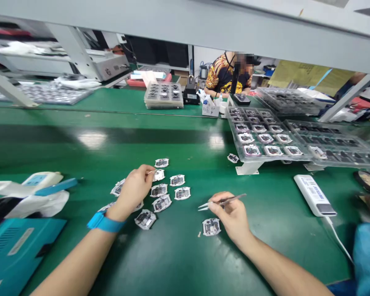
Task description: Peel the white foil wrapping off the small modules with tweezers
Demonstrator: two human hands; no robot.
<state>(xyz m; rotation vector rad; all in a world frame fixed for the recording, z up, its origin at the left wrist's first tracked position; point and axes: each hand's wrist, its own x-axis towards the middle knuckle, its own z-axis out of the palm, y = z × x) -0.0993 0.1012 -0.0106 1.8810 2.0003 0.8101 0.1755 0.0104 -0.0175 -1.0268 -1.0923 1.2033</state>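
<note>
My left hand [135, 187], with a blue wrist strap [106, 222], reaches into a loose group of small white-framed electronic modules with dark circuitry. Its thumb and index finger pinch the near-left edge of one white-framed module [158, 175]. More modules lie around and partly beneath this hand, among them one module [182, 193] to its right and another module [146, 219] nearer me. In my right hand [232, 213] is a pair of metal tweezers [224, 200], its tips apart and pointing left with nothing between them. Just below the tips, a single module [211, 227] lies on the green table.
Clear trays [265, 135] of similar modules stand raised on white brackets at right. A white power strip [315, 195] with a cable lies nearer. A teal case [21, 250] sits at left. Across the bench is another person [222, 74]; a blue sleeve [368, 255] shows at right.
</note>
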